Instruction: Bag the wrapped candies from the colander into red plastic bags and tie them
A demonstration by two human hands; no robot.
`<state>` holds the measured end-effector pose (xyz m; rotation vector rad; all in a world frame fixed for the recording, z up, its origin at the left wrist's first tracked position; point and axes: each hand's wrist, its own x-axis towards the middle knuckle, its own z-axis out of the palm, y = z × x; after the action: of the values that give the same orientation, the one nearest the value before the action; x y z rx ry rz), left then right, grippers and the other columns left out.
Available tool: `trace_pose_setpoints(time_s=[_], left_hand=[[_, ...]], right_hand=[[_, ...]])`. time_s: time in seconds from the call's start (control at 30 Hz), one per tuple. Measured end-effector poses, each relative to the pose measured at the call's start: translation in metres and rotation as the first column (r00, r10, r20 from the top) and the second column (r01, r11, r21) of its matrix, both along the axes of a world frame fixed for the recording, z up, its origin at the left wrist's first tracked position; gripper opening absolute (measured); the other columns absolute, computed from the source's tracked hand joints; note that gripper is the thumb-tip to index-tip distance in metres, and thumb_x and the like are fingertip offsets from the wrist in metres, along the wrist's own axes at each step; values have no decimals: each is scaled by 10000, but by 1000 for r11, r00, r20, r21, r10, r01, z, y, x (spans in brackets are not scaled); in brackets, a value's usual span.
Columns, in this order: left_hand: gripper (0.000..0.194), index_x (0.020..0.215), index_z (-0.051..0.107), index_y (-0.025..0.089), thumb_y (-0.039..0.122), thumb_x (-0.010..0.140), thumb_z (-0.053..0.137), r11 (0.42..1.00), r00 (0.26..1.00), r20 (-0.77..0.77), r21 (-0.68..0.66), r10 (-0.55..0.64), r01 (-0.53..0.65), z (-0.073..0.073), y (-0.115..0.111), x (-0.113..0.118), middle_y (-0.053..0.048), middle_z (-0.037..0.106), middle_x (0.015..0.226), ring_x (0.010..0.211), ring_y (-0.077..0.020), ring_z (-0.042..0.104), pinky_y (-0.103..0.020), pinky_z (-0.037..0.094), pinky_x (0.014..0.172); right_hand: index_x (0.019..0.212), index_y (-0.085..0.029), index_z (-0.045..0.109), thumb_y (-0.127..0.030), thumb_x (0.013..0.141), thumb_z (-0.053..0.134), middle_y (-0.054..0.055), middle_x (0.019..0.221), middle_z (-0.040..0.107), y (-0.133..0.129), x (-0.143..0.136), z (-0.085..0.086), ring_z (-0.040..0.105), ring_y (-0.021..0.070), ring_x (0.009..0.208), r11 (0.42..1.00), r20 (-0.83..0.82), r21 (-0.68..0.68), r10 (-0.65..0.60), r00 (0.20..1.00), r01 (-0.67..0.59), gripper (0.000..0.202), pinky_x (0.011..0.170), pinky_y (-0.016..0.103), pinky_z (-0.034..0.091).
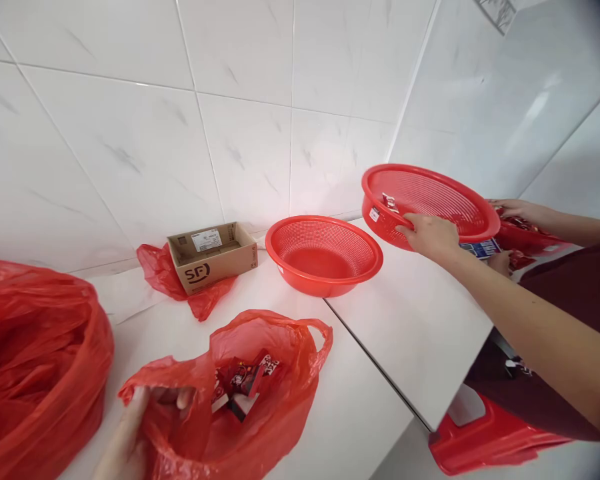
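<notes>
At the lower left, my left hand (135, 427) grips the edge of a thin red plastic bag (285, 413), fingers curled around its rim. Several small red and dark packets (243, 377) lie inside the open bag. My right hand (433, 237) reaches across to the right and pinches the near rim of a red perforated basket (430, 193), which is raised and tilted. One small red-and-white packet (390, 202) rests in that basket. A second red basket (325, 257) stands on the white table (370, 347) between the two hands, with nothing visible inside.
A cardboard box (220, 263) sits on red plastic at the back left. A large red bag (40, 360) fills the left edge. At right, another person's hands (523, 210) hold a red bag beside a person in dark clothing. A red stool (485, 433) stands below.
</notes>
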<state>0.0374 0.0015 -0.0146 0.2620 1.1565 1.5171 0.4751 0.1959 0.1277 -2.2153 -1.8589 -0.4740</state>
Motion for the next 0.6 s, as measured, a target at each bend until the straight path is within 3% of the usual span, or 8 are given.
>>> trace_pose_setpoints(time_s=[0.1,0.13,0.2,0.3,0.4,0.47,0.53,0.6], left_hand=[[552,754,662,213,448,316,903,997,1000,27,-75,5,-3,15,-1,12,14,639,625,553,-213,646,-272,549,458],[553,709,649,199,441,285,908,997,1000,16,-80,11,-10,18,-1,15,12,633,618,544,-211,639,-268,541,442],[529,652,623,180,444,293,908,999,1000,-14,-39,10,-11,21,-2,15,6,632,624,543,-203,631,-258,534,435],[473,637,611,160,474,411,883,998,998,-50,46,-49,51,17,-2,10,-7,634,648,564,-189,626,-249,541,472],[428,660,619,155,501,527,832,990,995,-66,112,-80,87,12,-3,6,-15,626,658,613,-196,631,-255,549,526],[397,674,625,160,490,562,815,985,995,-71,154,-64,75,11,-3,7,-17,623,666,652,-206,629,-268,552,567],[373,689,631,167,469,572,815,980,995,-73,182,-65,77,13,-4,9,-18,622,678,674,-207,617,-279,551,602],[360,699,626,173,466,592,806,974,995,-64,206,-83,94,16,-5,12,-14,605,677,667,-191,591,-280,545,620]], right_hand=[[1101,-233,649,-476,934,448,81,933,700,-23,-40,18,616,266,862,983,35,95,156,987,-158,357,628,324,363],[1089,-225,658,-457,924,482,74,890,702,-31,-57,21,620,256,837,955,44,132,263,964,-266,334,625,315,359],[1062,-221,672,-389,910,535,45,844,703,-50,-96,23,622,217,774,844,31,207,500,865,-495,265,616,293,354],[1075,-222,664,-280,903,552,15,893,702,-80,-155,16,612,159,743,607,-17,256,781,624,-752,213,602,258,349],[1113,-235,634,-161,871,515,-6,906,685,-108,-204,4,596,134,741,424,-44,220,904,425,-879,280,537,240,303],[1107,-251,622,-105,837,477,-16,879,669,-123,-227,-4,578,131,723,333,-38,155,943,331,-930,340,496,242,258],[1079,-256,619,-92,816,462,-17,853,658,-131,-240,-11,552,130,684,298,-43,98,955,295,-950,348,475,249,226],[1042,-244,617,-91,804,470,-14,845,653,-131,-246,-16,531,126,652,316,-62,64,948,312,-947,319,470,254,213]])
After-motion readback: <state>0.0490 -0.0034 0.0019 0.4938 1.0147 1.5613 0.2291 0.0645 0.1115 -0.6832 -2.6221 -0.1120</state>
